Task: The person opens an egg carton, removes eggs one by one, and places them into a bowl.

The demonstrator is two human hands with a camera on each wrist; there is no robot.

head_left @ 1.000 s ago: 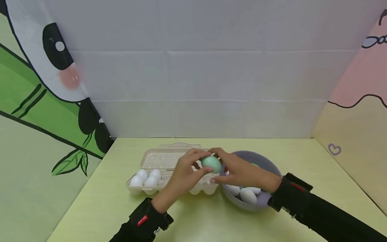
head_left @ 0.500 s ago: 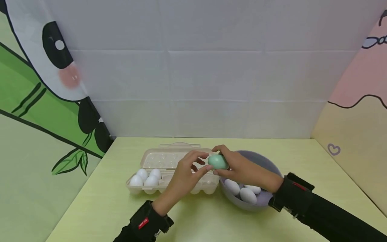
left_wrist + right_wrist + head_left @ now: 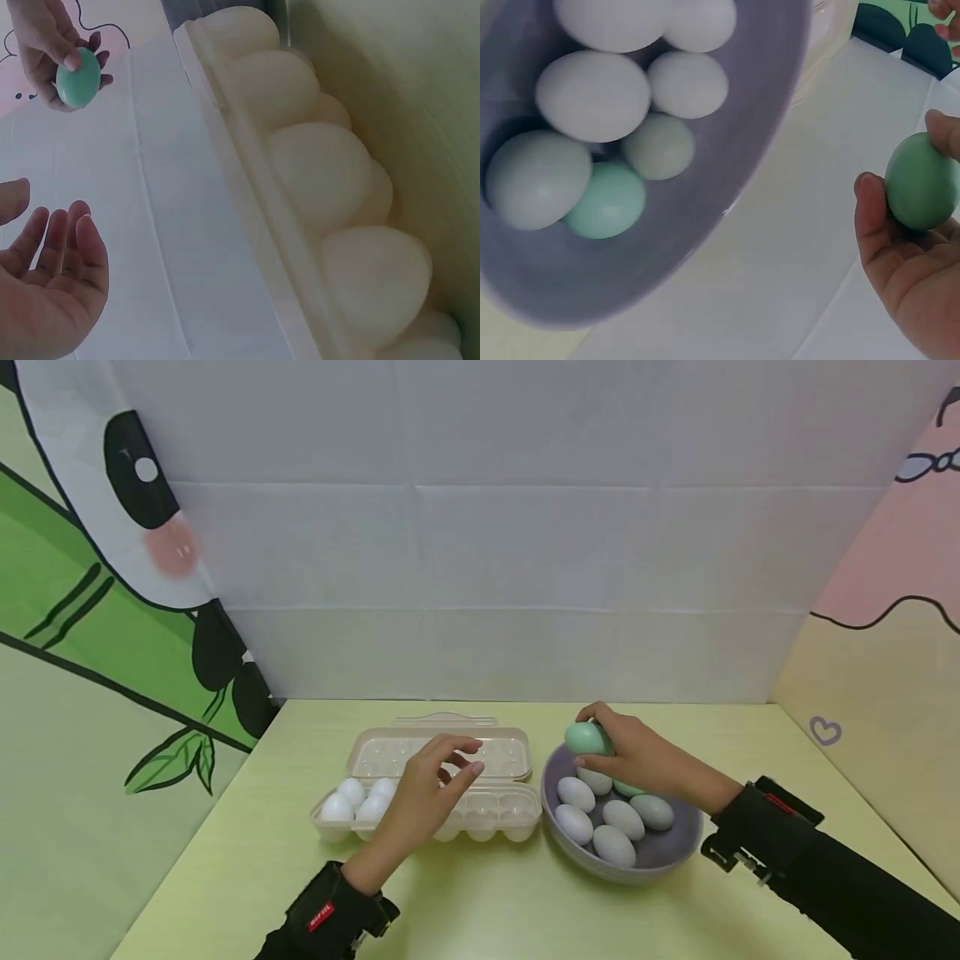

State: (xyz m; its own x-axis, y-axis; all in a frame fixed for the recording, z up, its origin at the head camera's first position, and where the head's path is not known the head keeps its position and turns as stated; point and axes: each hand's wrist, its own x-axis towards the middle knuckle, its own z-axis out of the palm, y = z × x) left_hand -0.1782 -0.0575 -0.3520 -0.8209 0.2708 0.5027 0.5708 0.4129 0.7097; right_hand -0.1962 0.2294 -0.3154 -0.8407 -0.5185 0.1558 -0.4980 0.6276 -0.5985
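Note:
My right hand (image 3: 637, 752) grips a green egg (image 3: 588, 739) above the back left rim of the purple-grey bowl (image 3: 637, 873). In the right wrist view, the thumb and fingers curl round that egg (image 3: 921, 182). Inside the bowl lie several white and pale eggs (image 3: 615, 846), with another green egg (image 3: 607, 202) among them. Holding nothing, my left hand (image 3: 422, 795) hovers over the front of the open egg carton (image 3: 483, 814), its fingers loosely bent. White eggs (image 3: 337, 808) sit in the carton's left cups; my left hand hides part of its middle.
Behind the cups, the carton's lid (image 3: 495, 753) lies folded back. Carton and bowl stand side by side on the pale yellow table (image 3: 480, 914). A whitish panel (image 3: 525, 568) rises along the table's back edge, with painted panels on both sides.
From between both hands, the green egg has moved right and up in my right hand to above the bowl. My left hand has let go of it and drawn back left.

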